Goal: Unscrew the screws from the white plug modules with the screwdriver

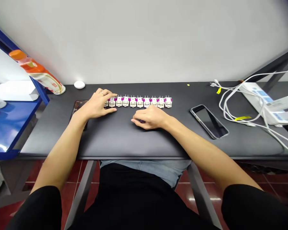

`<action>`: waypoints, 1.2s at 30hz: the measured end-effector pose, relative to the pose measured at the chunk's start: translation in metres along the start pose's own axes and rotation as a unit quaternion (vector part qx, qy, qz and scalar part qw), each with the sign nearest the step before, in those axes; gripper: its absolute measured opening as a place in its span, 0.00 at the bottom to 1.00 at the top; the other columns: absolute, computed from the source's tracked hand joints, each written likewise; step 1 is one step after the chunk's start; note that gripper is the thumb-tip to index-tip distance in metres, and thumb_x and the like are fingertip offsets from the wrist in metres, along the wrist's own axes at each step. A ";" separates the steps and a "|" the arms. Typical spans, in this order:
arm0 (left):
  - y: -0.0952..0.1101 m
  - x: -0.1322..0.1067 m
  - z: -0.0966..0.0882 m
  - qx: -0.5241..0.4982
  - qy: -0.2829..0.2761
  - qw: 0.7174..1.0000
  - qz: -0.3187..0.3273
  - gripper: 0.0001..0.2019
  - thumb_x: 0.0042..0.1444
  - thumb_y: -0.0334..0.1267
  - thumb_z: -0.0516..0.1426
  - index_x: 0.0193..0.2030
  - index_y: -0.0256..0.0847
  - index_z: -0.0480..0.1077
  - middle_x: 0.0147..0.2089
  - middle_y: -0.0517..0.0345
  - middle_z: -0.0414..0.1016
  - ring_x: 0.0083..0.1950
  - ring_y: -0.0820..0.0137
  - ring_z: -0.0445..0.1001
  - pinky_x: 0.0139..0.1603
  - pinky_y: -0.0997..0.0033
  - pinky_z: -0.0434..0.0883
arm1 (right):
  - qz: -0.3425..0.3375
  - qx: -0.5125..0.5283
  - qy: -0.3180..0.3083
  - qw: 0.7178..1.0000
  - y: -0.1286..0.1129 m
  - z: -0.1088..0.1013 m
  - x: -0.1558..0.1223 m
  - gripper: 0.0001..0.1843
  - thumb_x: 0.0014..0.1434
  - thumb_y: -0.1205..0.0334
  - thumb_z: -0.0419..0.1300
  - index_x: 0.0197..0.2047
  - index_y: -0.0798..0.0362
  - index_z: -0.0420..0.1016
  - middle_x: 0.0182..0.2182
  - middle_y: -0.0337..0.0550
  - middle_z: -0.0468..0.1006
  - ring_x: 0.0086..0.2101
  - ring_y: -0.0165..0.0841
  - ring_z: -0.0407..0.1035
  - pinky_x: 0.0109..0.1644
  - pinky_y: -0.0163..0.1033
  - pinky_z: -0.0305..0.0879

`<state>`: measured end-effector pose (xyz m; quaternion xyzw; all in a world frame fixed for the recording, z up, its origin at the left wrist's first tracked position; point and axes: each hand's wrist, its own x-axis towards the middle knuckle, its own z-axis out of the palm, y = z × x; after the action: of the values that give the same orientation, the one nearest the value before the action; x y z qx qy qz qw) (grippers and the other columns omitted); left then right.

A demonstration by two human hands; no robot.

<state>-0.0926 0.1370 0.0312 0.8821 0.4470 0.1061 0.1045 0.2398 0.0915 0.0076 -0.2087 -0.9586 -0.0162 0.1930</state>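
Observation:
Several small white parts with purple sides and thin pins on top form a straight row (132,102) on the dark tabletop. At the row's left end is my left hand (96,103), its thumb and fingers apart around the end pieces and partly covering them. Whether it touches them I cannot tell. Just in front of the row's right half, my right hand (151,117) rests curled and closed. A tiny dark bit shows between its fingers, too small and hidden to name.
A phone with a lit display (79,104) lies partly under my left wrist. Another phone (209,121) lies to the right, near white cables (227,105) and a white power strip (264,100). An orange-capped bottle (42,74) leans at the left, beside a white oval object (79,84).

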 end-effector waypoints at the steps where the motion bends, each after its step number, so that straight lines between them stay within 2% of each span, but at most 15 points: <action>1: -0.001 0.000 0.000 0.002 -0.003 1.000 -0.003 0.38 0.69 0.62 0.63 0.79 0.44 0.72 0.71 0.40 0.76 0.71 0.43 0.68 0.76 0.37 0.68 | -0.002 -0.001 0.001 1.000 0.000 0.000 0.000 0.25 0.83 0.55 0.50 0.38 0.51 0.83 0.29 0.39 0.84 0.23 0.29 0.55 0.29 0.40 0.48; 4: -0.003 0.000 0.000 0.011 -0.005 1.000 -0.003 0.36 0.71 0.61 0.62 0.79 0.45 0.72 0.71 0.40 0.76 0.71 0.43 0.68 0.75 0.38 0.68 | -0.001 -0.006 0.005 1.000 0.002 0.001 -0.001 0.25 0.83 0.56 0.50 0.38 0.51 0.83 0.29 0.39 0.84 0.23 0.29 0.56 0.29 0.40 0.48; 11: -0.004 -0.001 0.004 0.068 -0.006 0.997 0.045 0.32 0.76 0.57 0.58 0.80 0.46 0.71 0.71 0.39 0.77 0.73 0.41 0.69 0.74 0.34 0.70 | -0.027 -0.029 0.017 0.999 0.002 0.004 0.002 0.25 0.84 0.55 0.49 0.38 0.51 0.81 0.27 0.37 0.81 0.23 0.29 0.55 0.28 0.40 0.45; 15: -0.004 0.000 0.005 0.071 0.000 0.996 0.051 0.33 0.76 0.55 0.58 0.82 0.45 0.68 0.71 0.38 0.77 0.72 0.40 0.69 0.74 0.33 0.69 | -0.013 -0.023 0.031 0.999 0.006 0.006 -0.001 0.24 0.83 0.56 0.51 0.38 0.51 0.81 0.28 0.38 0.82 0.24 0.29 0.60 0.30 0.40 0.47; 21: -0.005 0.002 0.006 0.039 0.004 0.998 0.052 0.34 0.75 0.54 0.58 0.83 0.43 0.67 0.70 0.39 0.78 0.70 0.44 0.71 0.74 0.38 0.70 | -0.002 -0.031 0.048 0.998 0.012 0.001 -0.004 0.23 0.82 0.57 0.53 0.37 0.51 0.81 0.27 0.37 0.82 0.24 0.29 0.60 0.30 0.39 0.49; 25: 0.001 0.001 0.000 0.066 0.000 0.997 0.041 0.30 0.74 0.52 0.62 0.77 0.42 0.74 0.65 0.39 0.81 0.66 0.44 0.73 0.68 0.41 0.72 | 0.014 -0.061 0.066 0.996 0.011 -0.002 -0.004 0.22 0.82 0.58 0.53 0.36 0.51 0.80 0.25 0.36 0.79 0.24 0.29 0.62 0.29 0.40 0.45; 27: 0.006 0.001 -0.004 0.074 -0.016 0.996 0.055 0.27 0.75 0.52 0.62 0.74 0.39 0.76 0.65 0.39 0.83 0.63 0.47 0.75 0.67 0.44 0.72 | 0.018 -0.076 0.064 0.995 0.009 -0.002 -0.004 0.23 0.82 0.57 0.53 0.35 0.51 0.80 0.25 0.36 0.78 0.24 0.29 0.62 0.29 0.41 0.43; 31: 0.014 0.001 -0.009 0.050 -0.033 0.996 0.072 0.28 0.69 0.59 0.68 0.65 0.39 0.79 0.57 0.44 0.85 0.54 0.53 0.78 0.60 0.53 0.73 | 0.032 -0.098 0.073 0.992 0.010 0.000 -0.008 0.22 0.82 0.57 0.54 0.35 0.51 0.80 0.27 0.36 0.82 0.25 0.28 0.65 0.29 0.40 0.45; 34: 0.018 0.002 -0.009 -0.002 -0.063 0.996 0.066 0.32 0.60 0.65 0.72 0.60 0.43 0.79 0.52 0.51 0.85 0.48 0.58 0.80 0.53 0.60 0.73 | 0.032 -0.115 0.149 0.982 0.010 -0.001 -0.013 0.14 0.81 0.61 0.57 0.45 0.50 0.83 0.30 0.36 0.84 0.28 0.29 0.72 0.28 0.39 0.51; 35: 0.020 0.002 -0.008 -0.014 -0.070 0.995 0.068 0.32 0.59 0.66 0.72 0.58 0.44 0.79 0.51 0.52 0.84 0.47 0.59 0.80 0.51 0.61 0.73 | 0.033 -0.112 0.176 0.977 0.009 -0.002 -0.015 0.12 0.80 0.63 0.57 0.52 0.51 0.83 0.33 0.38 0.86 0.30 0.31 0.75 0.28 0.39 0.55; 36: 0.022 0.002 -0.007 -0.021 -0.075 0.994 0.072 0.31 0.59 0.67 0.72 0.57 0.44 0.80 0.51 0.52 0.84 0.46 0.59 0.80 0.51 0.62 0.73 | 0.036 -0.102 0.195 0.975 0.008 -0.003 -0.017 0.14 0.79 0.65 0.56 0.59 0.52 0.81 0.37 0.41 0.87 0.33 0.32 0.77 0.30 0.39 0.61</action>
<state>-0.0763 0.1266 0.0447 0.9150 0.3709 0.0568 0.1486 0.2584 0.0914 0.0037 -0.2545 -0.8875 -0.1474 0.3546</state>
